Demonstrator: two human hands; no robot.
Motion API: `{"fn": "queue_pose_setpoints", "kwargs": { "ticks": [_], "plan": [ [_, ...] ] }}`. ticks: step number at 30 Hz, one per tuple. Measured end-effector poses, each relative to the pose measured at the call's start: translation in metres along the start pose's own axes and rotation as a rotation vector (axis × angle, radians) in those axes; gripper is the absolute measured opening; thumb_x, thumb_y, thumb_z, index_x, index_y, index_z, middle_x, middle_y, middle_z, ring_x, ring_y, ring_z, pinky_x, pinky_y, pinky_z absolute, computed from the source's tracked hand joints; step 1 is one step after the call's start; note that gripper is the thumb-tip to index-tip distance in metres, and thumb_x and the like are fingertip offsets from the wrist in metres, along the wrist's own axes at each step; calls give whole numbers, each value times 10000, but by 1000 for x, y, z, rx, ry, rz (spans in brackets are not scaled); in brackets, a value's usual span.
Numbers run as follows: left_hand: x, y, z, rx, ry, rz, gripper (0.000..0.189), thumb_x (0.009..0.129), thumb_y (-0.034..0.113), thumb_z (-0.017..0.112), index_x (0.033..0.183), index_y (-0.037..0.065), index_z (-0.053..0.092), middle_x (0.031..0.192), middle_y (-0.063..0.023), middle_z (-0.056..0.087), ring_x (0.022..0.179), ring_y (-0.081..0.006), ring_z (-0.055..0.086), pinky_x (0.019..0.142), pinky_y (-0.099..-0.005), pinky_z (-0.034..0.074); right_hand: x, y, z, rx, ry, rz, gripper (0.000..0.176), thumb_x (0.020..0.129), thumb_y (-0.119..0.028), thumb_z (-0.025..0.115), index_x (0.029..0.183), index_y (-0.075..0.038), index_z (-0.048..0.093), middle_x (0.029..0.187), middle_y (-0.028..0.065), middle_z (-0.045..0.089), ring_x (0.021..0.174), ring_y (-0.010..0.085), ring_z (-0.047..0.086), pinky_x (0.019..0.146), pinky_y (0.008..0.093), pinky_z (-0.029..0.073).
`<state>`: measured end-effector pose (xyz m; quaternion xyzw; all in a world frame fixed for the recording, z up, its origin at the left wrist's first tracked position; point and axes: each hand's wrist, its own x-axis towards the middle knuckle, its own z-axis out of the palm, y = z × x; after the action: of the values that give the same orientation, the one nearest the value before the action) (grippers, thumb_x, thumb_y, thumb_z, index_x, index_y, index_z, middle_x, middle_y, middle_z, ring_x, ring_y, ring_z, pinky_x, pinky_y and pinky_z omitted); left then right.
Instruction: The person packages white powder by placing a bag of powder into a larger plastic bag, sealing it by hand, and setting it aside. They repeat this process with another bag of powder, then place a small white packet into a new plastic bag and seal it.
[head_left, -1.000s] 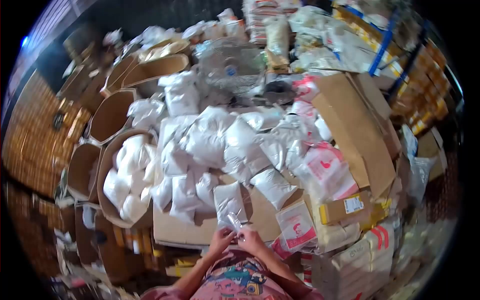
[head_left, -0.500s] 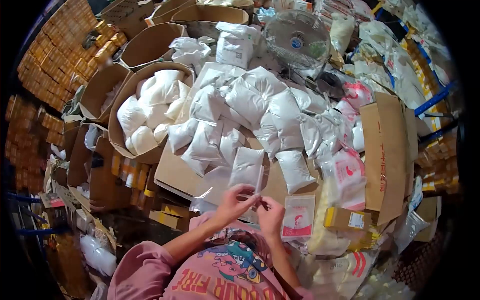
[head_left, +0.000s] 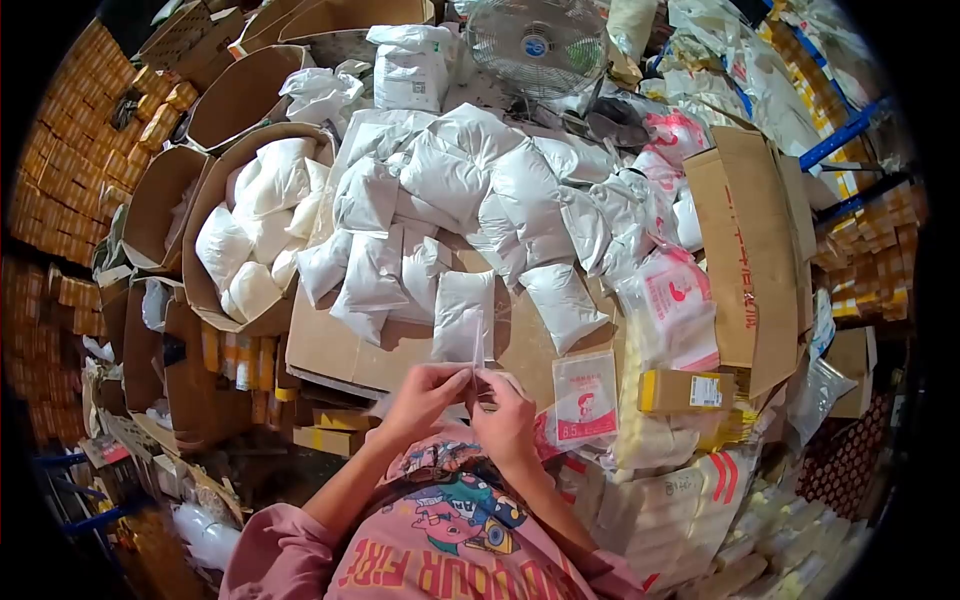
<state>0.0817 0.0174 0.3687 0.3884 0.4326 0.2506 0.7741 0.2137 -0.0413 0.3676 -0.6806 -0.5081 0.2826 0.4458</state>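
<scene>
My left hand [head_left: 424, 402] and my right hand [head_left: 503, 412] meet in front of my chest, fingers pinched together. Between them they grip a clear plastic bag [head_left: 477, 345], turned almost edge-on so that it shows as a thin upright strip. Just beyond it a filled white bag [head_left: 464, 305] lies on the cardboard [head_left: 350, 352]. Another filled white bag [head_left: 564, 308] lies to the right of that one. A flat printed bag [head_left: 585, 398] with a pink figure rests right of my right hand.
Many filled white bags [head_left: 450, 175] are heaped on the cardboard. Left of them, a round carton [head_left: 200, 270] holds more white bags. A fan [head_left: 535, 45] stands at the back. On the right are an upright cardboard sheet [head_left: 745, 260], a yellow-taped box [head_left: 688, 391] and pink-printed bags [head_left: 672, 290].
My hands have come closer together and turned the clear bag from lying spread at the left to nearly edge-on. My view has shifted, so the surroundings appear further left and higher.
</scene>
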Motion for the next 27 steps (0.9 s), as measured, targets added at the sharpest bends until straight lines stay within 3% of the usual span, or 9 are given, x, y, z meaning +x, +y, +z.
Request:
{"fn": "queue_pose_setpoints", "kwargs": {
  "ticks": [2,10,13,16,19,27],
  "plan": [
    [0,5,1,25,10,-11,295,977,165,539,1108,-80,638,955,-46,670,864,-98,610,825,-268,521,2,-4,-5,79,-51,15,221,765,10,674,983,4,635,896,166,636,790,359,635,676,396,520],
    [-13,49,17,714,125,112,273,913,195,613,1018,-53,661,724,-98,675,678,-50,535,604,-256,470,4,-8,-4,-19,-62,-138,256,747,11,701,994,40,642,891,162,631,768,312,656,651,334,524],
    [-9,41,5,715,114,161,267,913,201,601,1026,-30,669,708,-133,671,607,-72,531,575,-286,471,8,-17,-7,42,-82,-117,276,746,-8,707,1012,42,654,900,156,628,787,313,650,667,345,525],
    [-5,36,-7,552,55,101,283,923,204,593,1047,-40,663,775,-121,698,666,-75,567,625,-274,486,13,-18,-10,59,-94,-100,294,749,-24,713,1031,42,660,910,153,628,790,296,654,671,336,529],
    [-8,45,-6,335,36,11,262,928,131,611,1065,-88,659,905,-65,697,825,-86,607,751,-231,505,16,-18,-10,93,-98,-66,297,754,-38,702,1038,41,660,918,151,632,789,288,657,678,325,531],
    [-7,42,-11,74,76,2,180,894,87,654,993,-59,692,890,-91,701,804,-111,646,756,-242,527,21,-19,-10,132,-128,-22,300,731,-42,691,1014,48,656,928,159,630,815,301,648,695,333,526]
  ]
}}
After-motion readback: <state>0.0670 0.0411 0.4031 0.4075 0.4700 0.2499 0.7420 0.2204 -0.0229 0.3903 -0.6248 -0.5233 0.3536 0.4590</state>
